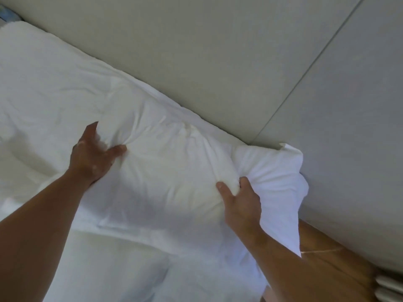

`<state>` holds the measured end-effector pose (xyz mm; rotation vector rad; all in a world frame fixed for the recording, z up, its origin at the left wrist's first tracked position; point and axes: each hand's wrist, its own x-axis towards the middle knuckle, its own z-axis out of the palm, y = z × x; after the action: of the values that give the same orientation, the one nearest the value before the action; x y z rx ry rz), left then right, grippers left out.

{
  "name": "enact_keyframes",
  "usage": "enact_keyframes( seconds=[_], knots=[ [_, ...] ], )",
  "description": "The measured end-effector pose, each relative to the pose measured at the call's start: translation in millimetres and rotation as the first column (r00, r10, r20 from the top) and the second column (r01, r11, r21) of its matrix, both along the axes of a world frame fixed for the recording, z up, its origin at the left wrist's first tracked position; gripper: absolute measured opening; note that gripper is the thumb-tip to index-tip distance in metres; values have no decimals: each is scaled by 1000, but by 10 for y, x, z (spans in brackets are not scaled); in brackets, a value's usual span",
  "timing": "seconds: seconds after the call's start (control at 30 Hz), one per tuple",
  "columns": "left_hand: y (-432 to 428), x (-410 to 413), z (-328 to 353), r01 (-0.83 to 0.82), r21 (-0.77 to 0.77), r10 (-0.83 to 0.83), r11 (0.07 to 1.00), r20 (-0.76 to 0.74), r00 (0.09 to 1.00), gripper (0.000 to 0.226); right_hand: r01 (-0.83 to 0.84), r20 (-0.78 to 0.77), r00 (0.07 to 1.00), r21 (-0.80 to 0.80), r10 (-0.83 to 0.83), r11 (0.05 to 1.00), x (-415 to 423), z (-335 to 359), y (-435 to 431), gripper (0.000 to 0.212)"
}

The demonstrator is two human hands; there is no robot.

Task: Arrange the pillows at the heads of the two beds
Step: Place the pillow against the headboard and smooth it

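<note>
Gripping opposite ends, the left hand (92,154) and right hand (239,200) each pinch bunched cloth of the plump white fabric pillow (170,162), fingers curled shut on it. It lies at the bed's head against the pale padded headboard (196,62). Better to push it square to that panel, then release and smooth the creases.

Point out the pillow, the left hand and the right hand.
pillow (174,162): head view, on its bulging middle.
left hand (91,158): head view, on the back of the hand.
right hand (242,203): head view, on the back of the hand.
</note>
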<state>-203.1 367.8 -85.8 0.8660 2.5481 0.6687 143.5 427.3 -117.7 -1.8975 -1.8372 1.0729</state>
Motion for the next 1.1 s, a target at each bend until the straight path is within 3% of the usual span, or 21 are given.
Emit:
enact_keyframes(
  seconds=[0.1,0.2,0.3,0.37,0.47,0.57,0.7,0.97,1.1],
  knots=[
    [126,-200,-208,12,-139,3,990,108,994,94,-125,45,991,-51,128,991,75,-107,186,49],
    [133,-417,-364,-21,-207,72,978,245,967,99,-228,77,971,25,225,973,267,-149,543,45],
    [178,-551,-502,-58,-205,122,977,315,941,103,-377,304,884,16,355,926,457,-172,1079,70],
    [233,-514,-521,-88,-218,149,972,280,949,111,-427,411,805,-99,428,899,492,-168,1414,100],
    [276,-348,-513,-79,-250,126,965,177,976,114,-430,405,756,-285,514,857,488,-271,1709,133],
    [263,-274,-621,-80,-226,116,971,149,982,114,-426,359,761,-351,540,834,446,-430,1743,141],
    [254,-176,-667,-102,-280,116,955,32,993,95,-369,335,816,-325,471,871,394,-530,1653,149],
    [268,8,-176,-114,-155,105,981,-68,992,71,-279,346,882,-165,320,946,560,-33,1364,64],
    [328,55,229,-54,-47,50,997,-87,995,67,-231,273,932,-65,240,971,810,439,1136,49]
  ],
)
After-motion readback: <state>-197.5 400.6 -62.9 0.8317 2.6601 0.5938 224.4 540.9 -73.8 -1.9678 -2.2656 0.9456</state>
